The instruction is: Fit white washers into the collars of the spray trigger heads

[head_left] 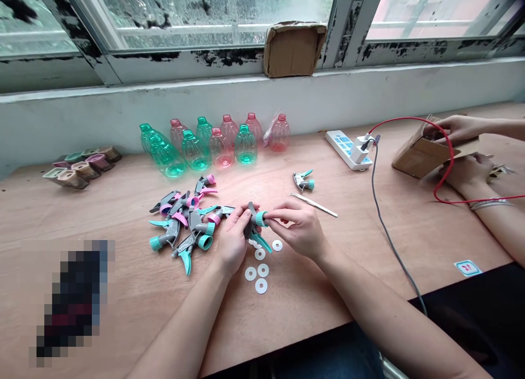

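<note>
My left hand (233, 239) and my right hand (297, 228) together hold a grey trigger sprayer head (251, 221) with a teal collar (260, 219) over the wooden table (123, 269). The right fingertips pinch the collar. Several white flat washers (261, 286) lie just below my hands. To the left is a heap of grey sprayer heads (184, 220) with teal and pink parts. Right of my right hand lie steel tweezers (314, 205) and a single sprayer head (303, 180).
Several teal and pink plastic bottles (197, 146) stand at the back, near small boxed parts (82, 165). At right, a co-worker's hands (461, 130) hold a cardboard box (422, 152), beside a power strip (346, 149), a grey cable (385, 226) and a red wire (445, 165).
</note>
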Demonstrator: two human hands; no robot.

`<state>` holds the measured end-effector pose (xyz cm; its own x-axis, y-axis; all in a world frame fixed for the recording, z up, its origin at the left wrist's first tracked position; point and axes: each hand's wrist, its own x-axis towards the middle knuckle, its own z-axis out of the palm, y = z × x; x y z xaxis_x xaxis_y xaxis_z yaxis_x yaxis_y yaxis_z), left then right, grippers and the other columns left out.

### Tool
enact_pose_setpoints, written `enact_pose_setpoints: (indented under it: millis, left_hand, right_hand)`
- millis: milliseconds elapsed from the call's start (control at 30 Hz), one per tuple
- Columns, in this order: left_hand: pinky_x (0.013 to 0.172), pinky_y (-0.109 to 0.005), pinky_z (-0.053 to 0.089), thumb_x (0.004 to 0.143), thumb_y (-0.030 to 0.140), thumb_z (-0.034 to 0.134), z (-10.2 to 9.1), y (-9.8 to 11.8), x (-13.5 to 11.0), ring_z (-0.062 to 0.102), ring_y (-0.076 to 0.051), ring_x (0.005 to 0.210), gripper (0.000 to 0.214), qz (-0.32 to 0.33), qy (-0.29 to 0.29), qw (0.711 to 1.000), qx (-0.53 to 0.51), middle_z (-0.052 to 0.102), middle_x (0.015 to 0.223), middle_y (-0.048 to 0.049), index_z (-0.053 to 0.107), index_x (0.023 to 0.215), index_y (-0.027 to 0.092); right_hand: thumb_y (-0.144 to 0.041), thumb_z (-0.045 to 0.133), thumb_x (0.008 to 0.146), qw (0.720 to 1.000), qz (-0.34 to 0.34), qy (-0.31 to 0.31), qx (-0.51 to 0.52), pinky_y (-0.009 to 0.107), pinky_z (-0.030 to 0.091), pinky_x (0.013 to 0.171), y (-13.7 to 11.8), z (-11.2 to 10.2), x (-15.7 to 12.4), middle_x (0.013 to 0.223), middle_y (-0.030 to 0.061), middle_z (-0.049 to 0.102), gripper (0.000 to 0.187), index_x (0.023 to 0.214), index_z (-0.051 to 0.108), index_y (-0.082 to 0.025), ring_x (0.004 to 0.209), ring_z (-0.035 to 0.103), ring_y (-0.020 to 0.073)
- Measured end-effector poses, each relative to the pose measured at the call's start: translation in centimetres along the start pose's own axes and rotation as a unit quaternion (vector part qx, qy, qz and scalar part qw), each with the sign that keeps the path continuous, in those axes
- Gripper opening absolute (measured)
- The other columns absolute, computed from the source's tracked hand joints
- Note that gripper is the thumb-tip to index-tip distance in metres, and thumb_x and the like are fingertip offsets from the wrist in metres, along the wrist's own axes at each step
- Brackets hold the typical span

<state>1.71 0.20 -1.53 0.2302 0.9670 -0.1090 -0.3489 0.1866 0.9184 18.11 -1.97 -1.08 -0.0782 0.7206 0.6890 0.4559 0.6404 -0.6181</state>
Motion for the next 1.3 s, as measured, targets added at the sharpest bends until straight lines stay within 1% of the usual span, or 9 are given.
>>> enact_pose_setpoints:
  millis: [367,800,867,900,1000,1033,1100,1200,1300]
  left_hand:
    - [0.059,-0.022,0.046,0.084,0.036,0.065,-0.1,-0.2,-0.1,0.057,-0.01,0.062,0.027,0.002,0.003,1.0,0.007,0.064,0.082,0.0003,0.064,0.104,0.018]
    - [0.057,-0.021,0.045,0.083,0.036,0.066,0.3,0.3,-0.3,0.057,-0.009,0.061,0.026,0.002,0.0,1.0,0.015,0.064,0.078,0.0001,0.065,0.102,0.018]
    - [0.058,-0.021,0.046,0.083,0.037,0.066,0.2,0.5,-0.3,0.057,-0.01,0.061,0.027,0.0,0.003,1.0,0.008,0.064,0.077,-0.0003,0.065,0.102,0.018]
    - [0.058,-0.022,0.046,0.083,0.037,0.066,0.2,0.6,-0.3,0.058,-0.01,0.062,0.027,0.001,0.005,1.0,0.004,0.064,0.077,-0.0003,0.065,0.102,0.018]
    - [0.057,-0.022,0.045,0.082,0.037,0.066,0.1,0.7,-0.2,0.058,-0.011,0.061,0.027,-0.001,0.004,1.0,-0.007,0.064,0.075,0.0002,0.066,0.102,0.019]
    - [0.056,-0.022,0.045,0.082,0.037,0.066,0.1,0.7,-0.2,0.058,-0.011,0.06,0.026,-0.003,0.001,1.0,-0.011,0.064,0.075,0.0004,0.066,0.101,0.019]
    - [0.056,-0.022,0.045,0.082,0.036,0.065,0.0,0.5,0.0,0.058,-0.011,0.061,0.026,-0.01,-0.01,1.0,-0.006,0.066,0.078,-0.0005,0.067,0.101,0.019]
    - [0.071,-0.027,0.051,0.085,0.035,0.061,-0.2,0.1,0.3,0.065,-0.017,0.081,0.03,0.007,-0.015,0.998,0.056,0.071,0.097,-0.0056,0.068,0.108,0.018]
    - [0.096,-0.032,0.046,0.087,0.033,0.059,-0.5,0.1,0.5,0.06,-0.021,0.112,0.035,0.112,0.019,0.975,0.189,0.066,0.122,-0.0084,0.064,0.12,0.02]
  right_hand:
    - [-0.014,0.067,0.083,0.999,-0.025,0.0,-0.041,0.023,0.051,0.065,0.2,0.0,-0.1,0.082,0.003,0.071,0.012,0.089,0.076,-0.02,0.069,0.062,0.012]
    - [-0.018,0.065,0.087,1.0,-0.022,-0.013,-0.013,0.023,0.051,0.061,0.3,-0.4,0.1,0.08,0.0023,0.068,0.01,0.089,0.074,-0.021,0.067,0.061,0.0113]
    - [-0.021,0.067,0.086,1.0,-0.014,-0.007,-0.003,0.024,0.051,0.06,0.3,-0.8,0.2,0.084,0.0025,0.067,0.011,0.095,0.073,-0.021,0.065,0.058,0.0109]
    - [-0.025,0.07,0.084,1.0,-0.007,-0.006,0.003,0.025,0.051,0.06,0.4,-1.0,0.2,0.089,0.003,0.067,0.018,0.101,0.071,-0.021,0.065,0.057,0.0109]
    - [-0.034,0.081,0.073,0.999,0.008,-0.033,0.02,0.027,0.053,0.062,0.6,-1.0,0.2,0.11,0.0063,0.064,0.056,0.125,0.061,-0.023,0.071,0.058,0.0123]
    - [-0.035,0.081,0.073,0.999,0.004,-0.047,0.025,0.027,0.053,0.063,0.7,-0.8,0.2,0.114,0.0067,0.063,0.062,0.128,0.058,-0.024,0.073,0.059,0.0128]
    - [-0.032,0.077,0.078,0.998,-0.011,-0.065,0.025,0.026,0.052,0.063,0.8,-0.3,0.0,0.113,0.0053,0.066,0.053,0.127,0.058,-0.026,0.073,0.059,0.0123]
    - [-0.027,0.07,0.083,0.998,-0.023,-0.065,-0.005,0.025,0.051,0.065,1.4,0.3,-0.2,0.101,0.0029,0.07,0.033,0.115,0.065,-0.025,0.068,0.058,0.0112]
    - [-0.029,0.071,0.08,0.996,0.042,-0.041,-0.064,0.025,0.048,0.065,2.6,0.1,0.0,0.087,0.001,0.071,0.03,0.109,0.066,-0.023,0.063,0.058,0.0115]
